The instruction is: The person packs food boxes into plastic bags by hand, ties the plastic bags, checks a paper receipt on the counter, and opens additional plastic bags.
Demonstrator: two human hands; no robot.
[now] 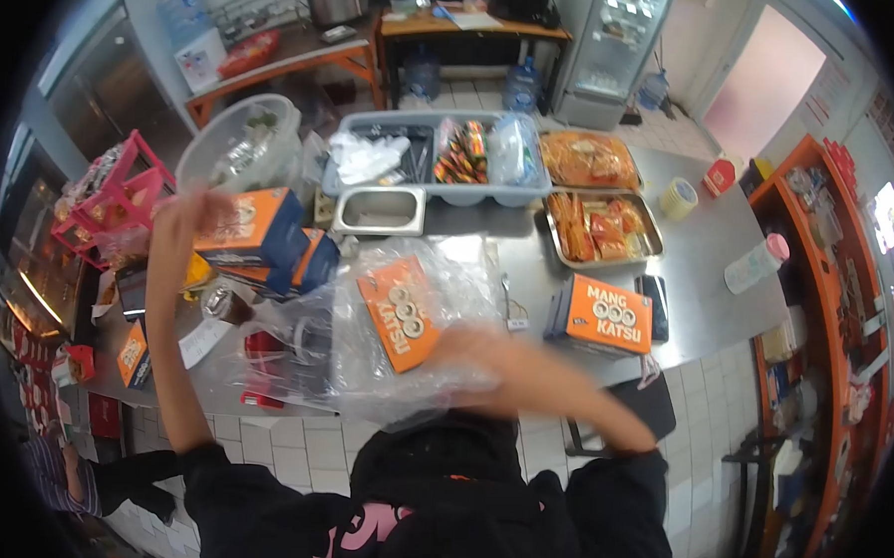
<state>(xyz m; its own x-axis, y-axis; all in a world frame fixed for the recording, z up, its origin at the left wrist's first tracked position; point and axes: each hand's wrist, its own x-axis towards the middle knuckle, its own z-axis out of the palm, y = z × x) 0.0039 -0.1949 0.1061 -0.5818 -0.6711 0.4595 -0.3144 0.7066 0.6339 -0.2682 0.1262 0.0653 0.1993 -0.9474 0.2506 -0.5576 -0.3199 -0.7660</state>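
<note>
An orange and navy takeout box (pixel 250 221) sits at the top of a stack on the left. My left hand (pixel 192 216) is at its left side, fingers blurred but closed against the box edge. In front of me, a clear plastic bag (pixel 467 280) is spread on the steel table, with another takeout box (pixel 396 312) lying in or on it, orange lid up. My right hand (pixel 468 360) is smeared by motion over that box's lower right corner and the bag; its fingers cannot be made out.
Another "Mang Katsu" box (pixel 602 314) stands right of the bag, beside a dark phone (pixel 653 306). Behind are steel trays (pixel 658 250), a grey-blue bin (pixel 439 191) of packets and a clear tub (pixel 198 158). A tumbler (pixel 755 268) lies at the right edge.
</note>
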